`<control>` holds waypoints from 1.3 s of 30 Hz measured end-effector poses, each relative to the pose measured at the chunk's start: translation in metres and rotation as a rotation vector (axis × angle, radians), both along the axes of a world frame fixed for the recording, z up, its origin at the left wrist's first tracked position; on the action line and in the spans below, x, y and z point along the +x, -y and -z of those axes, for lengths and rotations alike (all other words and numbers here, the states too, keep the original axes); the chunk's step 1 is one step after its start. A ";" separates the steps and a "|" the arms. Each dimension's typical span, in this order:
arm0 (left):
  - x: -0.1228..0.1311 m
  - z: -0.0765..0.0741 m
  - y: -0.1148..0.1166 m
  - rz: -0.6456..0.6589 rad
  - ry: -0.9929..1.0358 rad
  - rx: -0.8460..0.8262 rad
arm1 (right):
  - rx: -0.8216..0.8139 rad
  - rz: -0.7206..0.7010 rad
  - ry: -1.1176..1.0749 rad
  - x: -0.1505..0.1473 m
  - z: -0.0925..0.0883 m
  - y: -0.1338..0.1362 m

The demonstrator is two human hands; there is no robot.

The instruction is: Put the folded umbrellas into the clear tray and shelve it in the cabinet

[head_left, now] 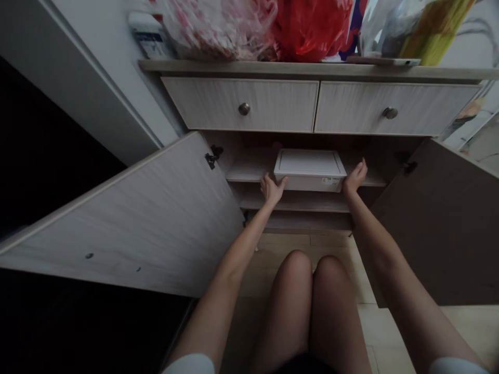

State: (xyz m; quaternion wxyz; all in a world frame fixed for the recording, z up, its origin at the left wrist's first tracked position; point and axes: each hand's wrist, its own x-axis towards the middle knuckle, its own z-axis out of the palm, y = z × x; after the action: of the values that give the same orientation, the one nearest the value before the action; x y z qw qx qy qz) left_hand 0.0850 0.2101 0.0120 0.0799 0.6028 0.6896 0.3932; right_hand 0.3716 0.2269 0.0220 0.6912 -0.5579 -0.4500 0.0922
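Observation:
A flat white plastic box (310, 163) with a lid and a small label on its front lies on the top shelf (245, 171) of an open cabinet. My left hand (272, 188) presses against the box's left front corner, thumb up along its edge. At the right front corner my right hand (355, 177) does the same, fingers reaching up the side. Both hands clasp the box from the two sides. The box rests on the shelf, its front a little past the shelf edge.
Both cabinet doors stand wide open, the left door (156, 218) and the right door (444, 218). Two drawers with round knobs (244, 108) sit above. Red and pink bags (273, 26) crowd the cabinet top. My knees (312, 270) are just before the lower shelves.

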 end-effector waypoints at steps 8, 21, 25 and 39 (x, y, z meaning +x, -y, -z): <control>0.001 0.030 0.027 0.396 -0.595 0.176 | -0.170 0.037 1.126 -0.048 0.084 0.077; 0.013 0.045 -0.008 0.348 -0.704 0.061 | -0.378 0.090 1.168 -0.045 0.079 0.040; 0.016 0.040 -0.021 0.357 -0.689 0.078 | -0.378 0.079 1.177 -0.044 0.074 0.026; 0.036 0.031 -0.053 0.317 -0.602 0.022 | -0.466 0.049 1.122 -0.053 0.062 -0.023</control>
State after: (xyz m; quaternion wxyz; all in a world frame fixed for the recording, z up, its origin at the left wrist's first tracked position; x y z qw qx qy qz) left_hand 0.1210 0.2626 -0.0186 -0.0737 0.7926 0.5756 0.1875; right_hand 0.3185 0.2496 -0.0403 0.2103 -0.6681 -0.7007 -0.1356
